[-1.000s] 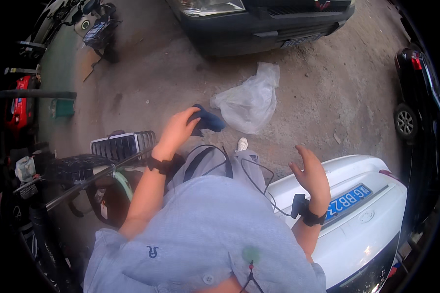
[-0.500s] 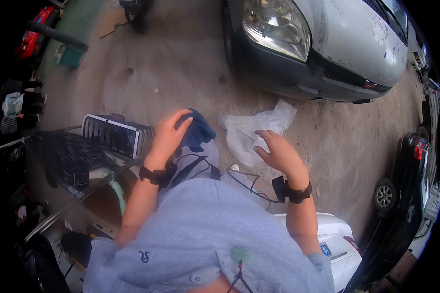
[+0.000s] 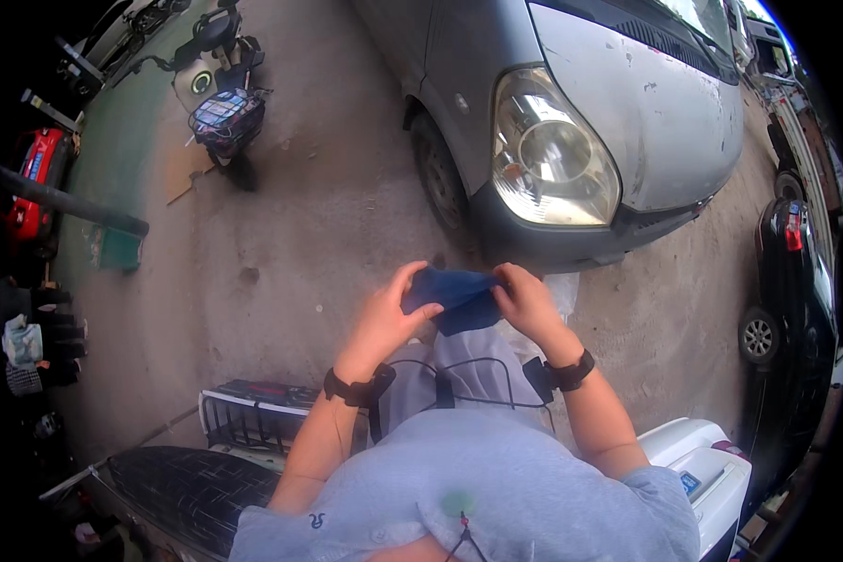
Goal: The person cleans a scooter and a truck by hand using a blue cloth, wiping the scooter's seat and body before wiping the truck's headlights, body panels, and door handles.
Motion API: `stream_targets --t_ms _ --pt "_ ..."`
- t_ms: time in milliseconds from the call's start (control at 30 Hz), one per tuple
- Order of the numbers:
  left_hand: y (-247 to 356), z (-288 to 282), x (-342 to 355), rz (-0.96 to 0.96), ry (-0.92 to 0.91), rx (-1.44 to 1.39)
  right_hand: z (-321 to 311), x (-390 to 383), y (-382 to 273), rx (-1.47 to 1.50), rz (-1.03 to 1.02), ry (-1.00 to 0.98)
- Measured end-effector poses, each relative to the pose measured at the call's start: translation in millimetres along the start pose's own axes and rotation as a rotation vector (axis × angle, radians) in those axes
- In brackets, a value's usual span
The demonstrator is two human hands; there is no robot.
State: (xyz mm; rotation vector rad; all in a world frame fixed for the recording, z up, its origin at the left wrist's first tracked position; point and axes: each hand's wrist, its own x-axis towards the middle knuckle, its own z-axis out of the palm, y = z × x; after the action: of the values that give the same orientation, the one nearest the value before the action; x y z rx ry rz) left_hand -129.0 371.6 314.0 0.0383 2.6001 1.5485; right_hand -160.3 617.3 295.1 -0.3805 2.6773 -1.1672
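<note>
A dark blue cloth [image 3: 454, 298] is stretched between my two hands, above my knees. My left hand [image 3: 384, 320] grips its left end, thumb lying along the lower edge. At the opposite end my right hand [image 3: 530, 304] pinches the cloth between thumb and fingers. Folds hide some of the fingertips. Just beyond my hands stands a silver van [image 3: 656, 131] with a large, hazy headlight [image 3: 557, 155] above a dark bumper [image 3: 571, 242]. A piece of white plastic sheeting [image 3: 562, 292] shows partly behind my right hand.
A scooter [image 3: 220, 112] with a front basket stands at the far left. A black car [image 3: 791, 290] is on the right, a white vehicle part [image 3: 702, 482] by my right elbow. Left of me are a barred rack [image 3: 253, 419] and a black patterned seat [image 3: 183, 487].
My right hand, free before, has come over and taken hold of the cloth beside the left. The view has shifted, bringing more of the van and the scooter into sight.
</note>
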Motion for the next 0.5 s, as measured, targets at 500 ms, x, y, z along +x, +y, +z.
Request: stream_targets --t_ms 500 --pt "91 28 248 0.405 -0.347 -0.077 -119 212 -15 0.542 -0.332 1.442"
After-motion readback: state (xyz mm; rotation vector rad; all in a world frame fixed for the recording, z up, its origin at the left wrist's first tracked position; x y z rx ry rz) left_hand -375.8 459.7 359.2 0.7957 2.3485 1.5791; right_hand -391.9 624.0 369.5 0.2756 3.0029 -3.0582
